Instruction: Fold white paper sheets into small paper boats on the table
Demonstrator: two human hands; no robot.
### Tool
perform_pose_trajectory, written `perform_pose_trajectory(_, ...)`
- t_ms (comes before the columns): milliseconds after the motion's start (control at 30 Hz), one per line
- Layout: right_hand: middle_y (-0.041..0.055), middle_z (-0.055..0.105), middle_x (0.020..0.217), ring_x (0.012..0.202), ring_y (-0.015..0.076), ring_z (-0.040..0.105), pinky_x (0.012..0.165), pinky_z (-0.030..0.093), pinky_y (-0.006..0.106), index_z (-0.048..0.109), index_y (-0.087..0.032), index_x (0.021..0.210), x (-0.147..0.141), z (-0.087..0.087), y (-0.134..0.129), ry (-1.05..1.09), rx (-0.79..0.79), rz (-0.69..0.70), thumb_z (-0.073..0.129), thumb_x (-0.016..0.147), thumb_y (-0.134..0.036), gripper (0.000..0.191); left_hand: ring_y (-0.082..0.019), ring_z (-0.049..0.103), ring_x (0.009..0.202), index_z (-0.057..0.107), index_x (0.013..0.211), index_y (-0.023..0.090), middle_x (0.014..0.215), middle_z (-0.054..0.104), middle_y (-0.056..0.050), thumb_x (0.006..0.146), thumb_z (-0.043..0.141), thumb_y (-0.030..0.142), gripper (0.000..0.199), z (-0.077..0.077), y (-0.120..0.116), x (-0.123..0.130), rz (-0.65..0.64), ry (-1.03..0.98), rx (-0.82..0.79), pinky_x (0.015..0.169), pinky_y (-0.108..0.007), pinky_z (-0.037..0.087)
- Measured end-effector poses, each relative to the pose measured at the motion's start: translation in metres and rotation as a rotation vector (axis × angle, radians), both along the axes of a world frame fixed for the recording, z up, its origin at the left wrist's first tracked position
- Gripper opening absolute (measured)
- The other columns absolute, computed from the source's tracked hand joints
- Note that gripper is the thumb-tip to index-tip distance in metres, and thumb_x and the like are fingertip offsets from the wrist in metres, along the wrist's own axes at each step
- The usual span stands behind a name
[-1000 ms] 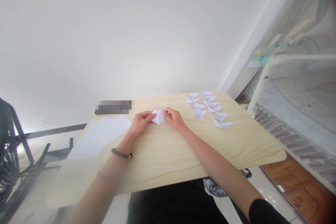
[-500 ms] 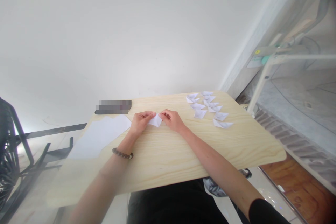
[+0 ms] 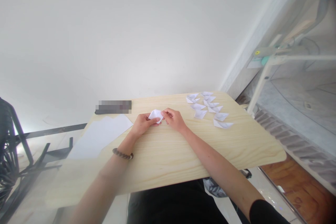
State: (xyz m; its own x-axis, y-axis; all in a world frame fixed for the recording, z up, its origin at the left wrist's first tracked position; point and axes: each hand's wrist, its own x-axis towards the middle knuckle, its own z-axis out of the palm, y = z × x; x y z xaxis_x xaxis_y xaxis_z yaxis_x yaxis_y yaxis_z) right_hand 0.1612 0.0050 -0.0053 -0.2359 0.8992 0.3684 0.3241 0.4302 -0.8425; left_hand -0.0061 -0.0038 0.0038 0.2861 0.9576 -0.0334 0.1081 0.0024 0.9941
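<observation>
A small folded piece of white paper (image 3: 155,114) is held between my two hands above the middle of the table. My left hand (image 3: 143,124) grips it from the left, the thumb lying across its lower part and fingers beneath. At its right edge, my right hand (image 3: 173,118) pinches a corner between thumb and fingertips. Off to the right of my hands stand several folded white paper boats (image 3: 201,113) in loose rows. Sheets of white paper (image 3: 101,134) lie flat to the left of my left hand.
The pale wooden table (image 3: 162,161) meets a white wall (image 3: 157,42) at the back. A dark, pixelated object (image 3: 113,107) rests at its far left corner. A black chair (image 3: 15,140) is on the left, and a white metal frame (image 3: 262,84) on the right.
The folded paper has been turned, so a wider face now points up. My left thumb has moved from the top edge down across its lower part; my right hand still pinches the right side.
</observation>
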Motion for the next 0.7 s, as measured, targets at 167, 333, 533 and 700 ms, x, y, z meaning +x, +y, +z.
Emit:
perform_pose_trajectory(167, -0.002, 0.053, 0.055, 0.047, 0.0068, 0.045, 0.047, 0.034, 0.018, 0.055, -0.016, 0.07, -0.0008, 0.0009, -0.0012, -0.001, -0.006, 0.002, 0.04, 0.078, -0.04, 0.029, -0.019, 0.06, 0.07, 0.066, 0.082, 0.011, 0.07, 0.066, -0.005, 0.059, 0.065, 0.039, 0.036, 0.0032, -0.0005, -0.0003, -0.035, -0.006, 0.009, 0.068, -0.031, 0.047)
perform_pose_trajectory(333, -0.003, 0.048, 0.051, 0.048, 0.0076, 0.044, 0.047, 0.033, 0.018, 0.055, -0.016, 0.072, -0.0019, 0.0044, -0.0032, -0.021, 0.011, 0.026, 0.04, 0.079, -0.039, 0.028, -0.018, 0.059, 0.066, 0.066, 0.077, 0.012, 0.068, 0.066, -0.004, 0.058, 0.066, 0.038, 0.032, 0.0045, -0.0016, -0.0003, -0.049, 0.023, -0.003, 0.065, -0.029, 0.047)
perform_pose_trajectory(533, -0.0013, 0.048, 0.054, 0.052, 0.0088, 0.044, 0.049, 0.034, 0.019, 0.055, -0.016, 0.069, -0.0025, 0.0038, -0.0024, -0.056, 0.069, -0.01, 0.039, 0.079, -0.038, 0.029, -0.016, 0.058, 0.059, 0.065, 0.073, 0.013, 0.064, 0.065, -0.003, 0.058, 0.066, 0.039, 0.031, 0.0049, -0.0013, 0.0001, -0.05, 0.063, 0.003, 0.061, -0.027, 0.046)
perform_pose_trajectory(700, -0.0017, 0.047, 0.055, 0.051, 0.0086, 0.043, 0.049, 0.033, 0.019, 0.053, -0.016, 0.071, -0.0012, 0.002, -0.0005, -0.021, 0.057, -0.035, 0.037, 0.08, -0.039, 0.03, -0.018, 0.06, 0.071, 0.064, 0.083, 0.012, 0.072, 0.066, -0.006, 0.064, 0.059, 0.047, 0.04, 0.0065, -0.0019, -0.0006, -0.04, -0.048, -0.09, 0.068, -0.03, 0.048)
